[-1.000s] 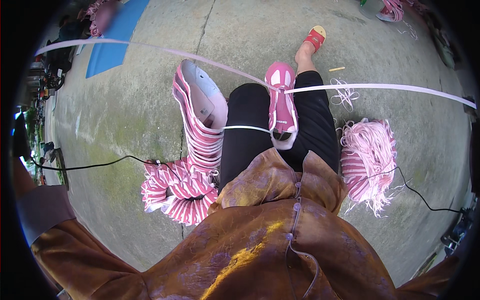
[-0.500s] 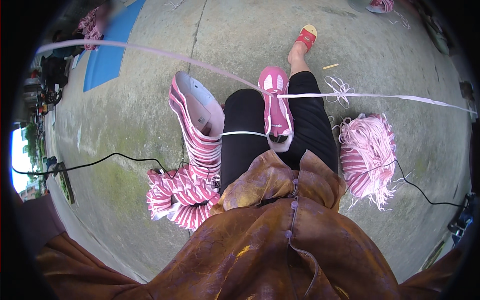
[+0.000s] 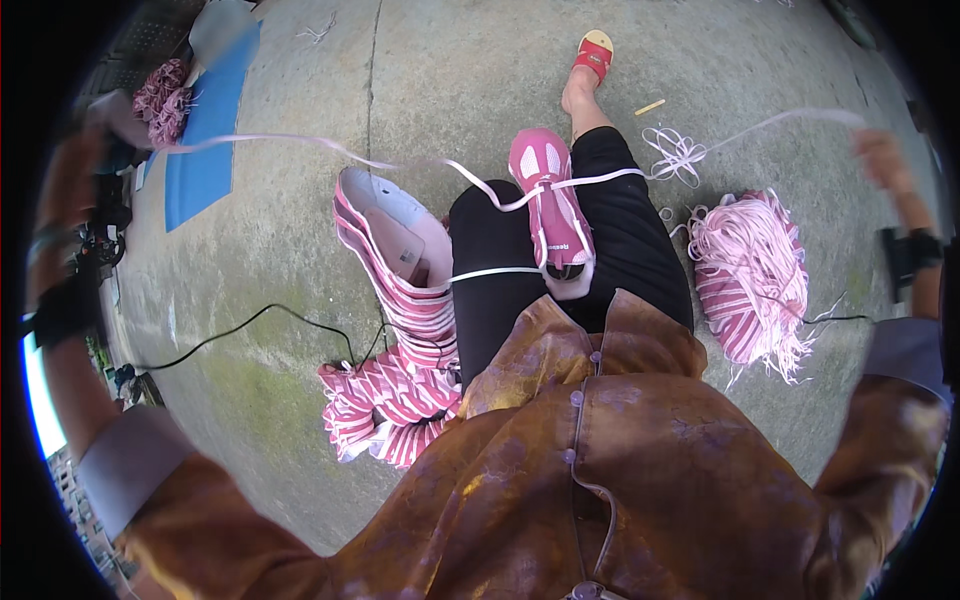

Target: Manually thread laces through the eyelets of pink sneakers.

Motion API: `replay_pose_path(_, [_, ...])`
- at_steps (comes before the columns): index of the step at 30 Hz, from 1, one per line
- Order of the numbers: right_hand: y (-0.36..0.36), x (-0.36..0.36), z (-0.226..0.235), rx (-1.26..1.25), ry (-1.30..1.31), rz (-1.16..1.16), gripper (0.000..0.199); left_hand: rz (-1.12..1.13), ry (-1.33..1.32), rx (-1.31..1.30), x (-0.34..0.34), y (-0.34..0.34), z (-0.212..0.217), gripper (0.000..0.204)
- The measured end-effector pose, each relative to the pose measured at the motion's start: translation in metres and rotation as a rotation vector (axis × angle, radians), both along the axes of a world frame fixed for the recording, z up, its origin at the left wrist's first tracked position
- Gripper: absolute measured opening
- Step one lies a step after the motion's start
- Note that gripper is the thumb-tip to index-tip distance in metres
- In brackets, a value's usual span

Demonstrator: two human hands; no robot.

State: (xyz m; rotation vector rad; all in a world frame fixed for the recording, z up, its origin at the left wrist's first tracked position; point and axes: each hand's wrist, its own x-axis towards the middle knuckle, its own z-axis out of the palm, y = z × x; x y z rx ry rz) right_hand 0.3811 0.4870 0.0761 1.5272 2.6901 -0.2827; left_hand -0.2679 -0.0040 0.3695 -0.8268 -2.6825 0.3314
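Observation:
A pink and white shoe upper rests on my lap between my thighs, toe pointing away from me. One pale pink shoelace passes through its lowest eyelets and runs out to both sides in the air. My left hand, blurred at the far left, has the lace's left part held up. At the far right my right hand is raised, fingers closed on the other part of the lace. A thin pale strap reaches from the upper's heel to a nested stack of pink uppers beside my left thigh.
More striped pink uppers lie by my left hip. To the right is a striped bundle heaped with loose laces; a looped lace lies near it. A black cable crosses the left side. Farther off are a blue mat and a pink pile.
Both hands have come into view at the sides. The lace, nearly straight before, now hangs slack and wavy across the upper. The whole view has shifted slightly.

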Motion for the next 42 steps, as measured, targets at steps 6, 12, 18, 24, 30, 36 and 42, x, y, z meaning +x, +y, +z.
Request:
replay_pose_path(6, [-0.179, -0.121, -0.105, -1.537, 0.588, -0.228, 0.027, -0.570, -0.777, -0.373, 0.183, 0.076, -0.297, 0.016])
replay_pose_path(12, [-0.234, -0.199, -0.123, -1.464, 0.903, -0.352, 0.019, -0.968, -0.983, 0.501, 0.293, 0.119, -0.384, 0.008])
replay_pose_path(18, [-0.230, -0.210, -0.146, -1.235, 1.019, -0.176, 0.016, -1.134, -0.500, 0.167, 0.313, 0.148, -0.402, 0.014])
replay_pose_path(24, [-0.232, -0.221, -0.153, -1.127, 1.116, -0.315, 0.007, -1.104, -0.378, 0.035, 0.304, 0.152, -0.402, 0.012])
replay_pose_path(30, [-0.235, -0.238, -0.165, -0.899, 1.229, -0.261, 0.005, -1.024, -0.521, 0.219, 0.305, 0.143, -0.408, 0.014])
replay_pose_path(36, [-0.239, -0.240, -0.167, -0.718, 1.223, -0.204, 0.007, -0.997, -0.641, 0.213, 0.304, 0.140, -0.405, 0.014])
replay_pose_path(42, [-0.242, -0.242, -0.167, -0.704, 1.183, -0.177, 0.007, -0.990, -0.697, 0.200, 0.302, 0.138, -0.403, 0.013])
